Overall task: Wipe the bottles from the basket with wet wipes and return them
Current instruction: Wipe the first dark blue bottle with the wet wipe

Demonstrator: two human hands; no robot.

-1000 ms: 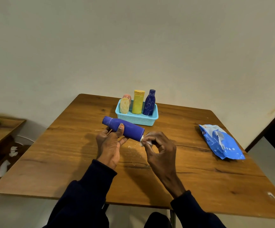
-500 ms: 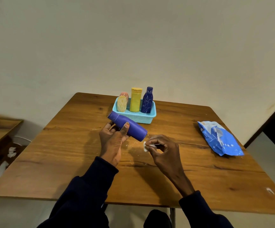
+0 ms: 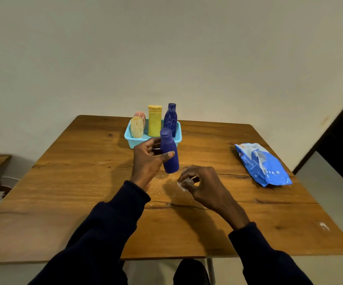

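**A:** ok so what are the hands up to?

**B:** left hand point(image 3: 148, 161) has fingers and thumb wrapped round a matte purple-blue plastic bottle point(image 3: 171, 164), thumb lying across the front. right hand point(image 3: 203, 184) is curled in tight, fingertips pinching a small crumpled white wipe point(image 3: 184, 185).

**A:** wipe on the bottle?

**B:** nope, apart. it sits just below and right of the bottle's base, close but not touching.

**A:** anything changed from a moment ago?

**B:** yeah, half a sec back the bottle lay almost flat in the left hand, cap pointing left. now it's nearly upright, cap on top. a full second back the wipe was right at the base end, and it's dropped lower since.

**A:** poses?

**B:** left hand is held up over the brown wooden table point(image 3: 84, 182), back of the hand to the camera. right hand sits lower, knuckles up, can't tell if it touches the tabletop. dark navy sleeves on both.

**A:** and around them?

**B:** just beyond the left hand is a light blue plastic mesh basket point(image 3: 132, 140) with a tall yellow bottle point(image 3: 154, 122), a dark blue patterned bottle point(image 3: 170, 118) and two oval textured things in it. well off to the right of the right hand lies a blue-and-white soft pack of wet wipes point(image 3: 263, 163).
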